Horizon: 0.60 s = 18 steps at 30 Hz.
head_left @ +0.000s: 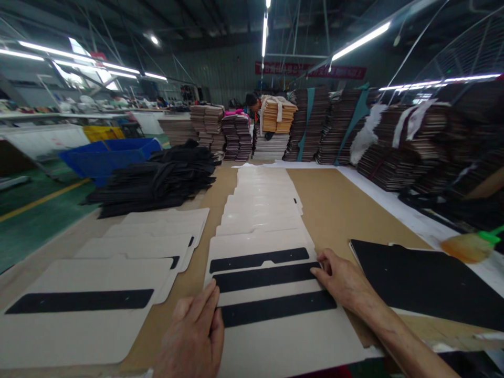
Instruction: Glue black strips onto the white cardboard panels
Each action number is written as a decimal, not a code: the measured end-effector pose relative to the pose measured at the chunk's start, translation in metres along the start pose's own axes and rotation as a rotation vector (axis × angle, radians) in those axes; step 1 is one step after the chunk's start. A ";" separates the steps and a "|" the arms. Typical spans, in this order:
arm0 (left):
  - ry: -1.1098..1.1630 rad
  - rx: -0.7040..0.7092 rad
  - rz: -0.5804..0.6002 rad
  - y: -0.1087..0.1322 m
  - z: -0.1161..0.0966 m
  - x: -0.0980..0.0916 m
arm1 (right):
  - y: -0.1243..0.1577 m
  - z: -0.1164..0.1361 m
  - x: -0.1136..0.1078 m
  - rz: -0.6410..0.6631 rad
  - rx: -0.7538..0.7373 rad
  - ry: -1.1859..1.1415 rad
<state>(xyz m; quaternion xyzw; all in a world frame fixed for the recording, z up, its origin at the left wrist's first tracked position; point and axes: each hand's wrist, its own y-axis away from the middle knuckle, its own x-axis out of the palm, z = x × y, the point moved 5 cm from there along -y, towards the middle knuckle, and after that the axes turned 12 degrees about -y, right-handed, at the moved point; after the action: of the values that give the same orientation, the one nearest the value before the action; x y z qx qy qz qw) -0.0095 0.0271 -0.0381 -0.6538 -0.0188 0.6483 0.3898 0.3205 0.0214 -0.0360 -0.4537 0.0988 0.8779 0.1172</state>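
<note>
A black strip (268, 277) lies across pale beige panels in front of me. At its left end are the fingertips of my left hand (192, 331), fingers close together with the thumb tucked below. My right hand (342, 281) pinches the strip's right end between thumb and fingers. Nearer to me, a second black strip (279, 308) lies on the front beige panel (291, 346). Just beyond the held strip, another black strip (260, 260) is on the panel behind. Overlapping beige panels (260, 210) run away from me in a row.
More beige panels (90, 336) with black strips overlap at left. Behind them lies a heap of black strips (157, 176), near a blue bin (110, 152). Black sheets (425, 278) rest at right. Tall stacks of panels (307, 126) line the far edge, where a person (252, 105) is partly visible.
</note>
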 end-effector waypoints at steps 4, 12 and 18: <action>-0.002 -0.001 -0.010 0.000 0.002 0.001 | 0.004 0.010 -0.003 -0.017 -0.073 -0.006; -0.142 0.085 0.238 -0.017 -0.009 -0.009 | 0.032 0.066 0.008 0.115 -0.303 0.513; -0.292 0.041 0.411 -0.037 -0.033 -0.017 | 0.048 0.089 0.034 0.125 -0.471 0.712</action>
<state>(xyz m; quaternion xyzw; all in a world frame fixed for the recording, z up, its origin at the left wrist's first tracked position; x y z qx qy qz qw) 0.0341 0.0274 -0.0088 -0.5355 0.0714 0.8015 0.2563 0.2183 0.0042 -0.0098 -0.7357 -0.0430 0.6706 -0.0843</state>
